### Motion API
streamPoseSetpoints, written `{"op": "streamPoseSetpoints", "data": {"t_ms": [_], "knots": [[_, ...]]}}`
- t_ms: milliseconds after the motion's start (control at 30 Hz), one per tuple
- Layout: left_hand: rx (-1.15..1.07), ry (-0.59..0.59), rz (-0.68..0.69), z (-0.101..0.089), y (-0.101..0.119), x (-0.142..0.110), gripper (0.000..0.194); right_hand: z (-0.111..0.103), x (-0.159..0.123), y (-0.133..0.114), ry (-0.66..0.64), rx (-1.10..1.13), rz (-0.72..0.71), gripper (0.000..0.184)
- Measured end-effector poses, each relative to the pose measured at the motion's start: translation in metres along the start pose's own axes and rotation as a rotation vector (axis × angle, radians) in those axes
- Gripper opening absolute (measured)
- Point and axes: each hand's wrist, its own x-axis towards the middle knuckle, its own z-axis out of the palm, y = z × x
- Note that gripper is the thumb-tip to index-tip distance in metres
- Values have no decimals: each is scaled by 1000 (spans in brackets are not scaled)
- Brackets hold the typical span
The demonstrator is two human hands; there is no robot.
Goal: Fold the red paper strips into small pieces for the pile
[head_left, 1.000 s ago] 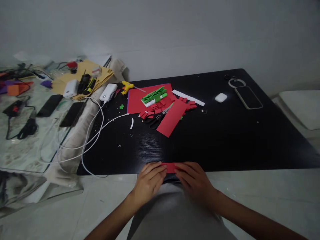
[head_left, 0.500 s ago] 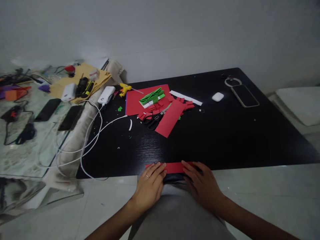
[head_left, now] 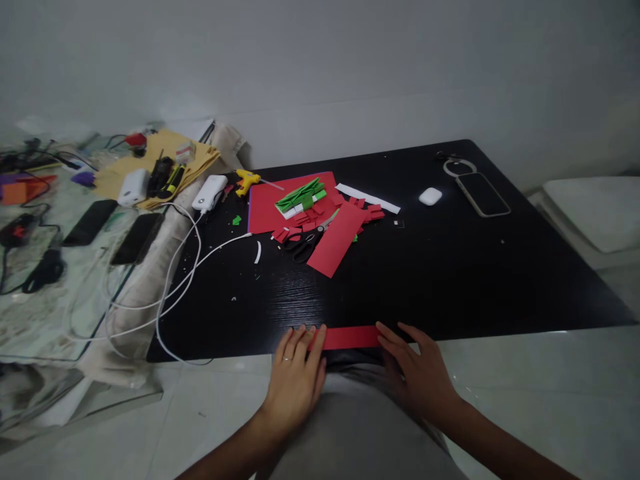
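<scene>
A narrow red paper strip (head_left: pixel 350 337) lies along the front edge of the black table, right in front of my body. My left hand (head_left: pixel 296 373) rests its stretched fingers on the strip's left end, with a ring on one finger. At the strip's right end, my right hand (head_left: pixel 417 370) touches it with spread fingers. The thumbs are partly hidden below the table edge. Farther back lies a larger red paper rectangle (head_left: pixel 337 241), partly covering black-handled scissors (head_left: pixel 306 245). Beside them are red paper scraps (head_left: pixel 371 213) and folded green paper (head_left: pixel 303 195) on a red sheet (head_left: pixel 263 207).
A yellow glue gun (head_left: pixel 247 181) and a white power bank (head_left: pixel 210 192) with a looping white cable (head_left: pixel 197 260) are at the left. To the right sit a white earbud case (head_left: pixel 430 196) and a phone (head_left: pixel 483 195). A cluttered glass table (head_left: pixel 45 313) adjoins on the left.
My hands have moved apart along the strip, showing more of its middle. The fingers have stretched and spread out. The view has shifted slightly.
</scene>
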Motion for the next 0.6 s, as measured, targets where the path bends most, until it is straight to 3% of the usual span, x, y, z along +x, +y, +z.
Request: {"op": "streamPoseSetpoints", "data": {"t_ms": [167,300,433,600], "knots": [[55,7,-9,-9,-24,-17,66,-5,1,4,10,38,0,36],[94,29,-25,-4,-26,-24,71,-9,15,0,63,104,8,32],[109,71,-60,2,-19,-22,69,-5,44,-36,131,194,3,32],[95,89,-62,1,-18,-21,59,15,73,-89,-93,297,-210,52]]}}
